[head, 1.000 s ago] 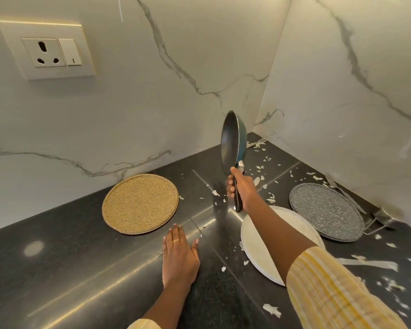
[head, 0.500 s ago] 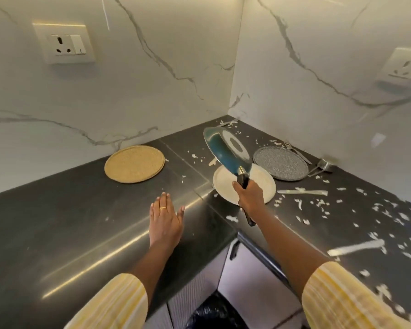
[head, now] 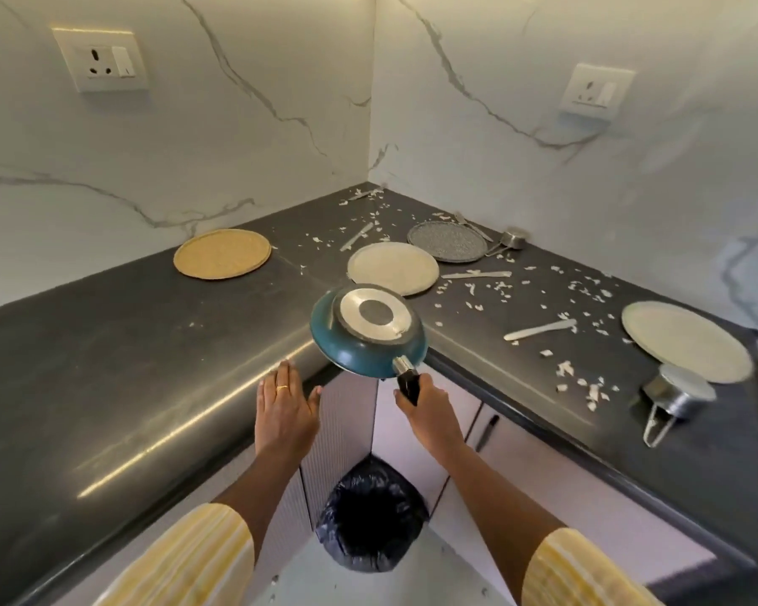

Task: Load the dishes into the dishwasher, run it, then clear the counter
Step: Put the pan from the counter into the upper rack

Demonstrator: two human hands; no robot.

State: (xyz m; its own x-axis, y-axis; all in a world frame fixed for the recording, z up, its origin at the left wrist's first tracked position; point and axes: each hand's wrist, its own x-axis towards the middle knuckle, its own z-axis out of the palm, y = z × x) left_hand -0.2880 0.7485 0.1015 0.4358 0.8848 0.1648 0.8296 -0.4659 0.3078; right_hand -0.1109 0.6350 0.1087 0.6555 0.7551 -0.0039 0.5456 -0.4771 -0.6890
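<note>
One pan (head: 368,332) has changed position. A second ago it stood on edge above the corner of the table (head: 106,365). It now hangs tilted and bottom-up, clear of the table's front edge and roughly over the black bin bag (head: 370,518) on the floor. The right grip (head: 425,406) is clenched round the black handle (head: 408,384), as before. The left grip (head: 285,408), earlier flat farther in on the table, now lies at the rounded front edge with fingers straight, grasping nothing.

Assessment: the pan is probably being emptied into the bag before loading. No dishwasher is in view, so loading does not appear to have begun.

Still on the table:
- a white plate (head: 392,268), with a grey plate (head: 447,241) just behind it
- a second white plate (head: 685,338) at far right
- a steel cup (head: 674,393) beside that second plate
- a round tan mat (head: 222,253)
- many pale scraps (head: 583,290) scattered about

The clearing is wholly outstanding.

Writing: none can be read. The pan's steel base shows no legible mark, and the two wall sockets (head: 101,59) (head: 596,87) carry no lettering that can be made out.
</note>
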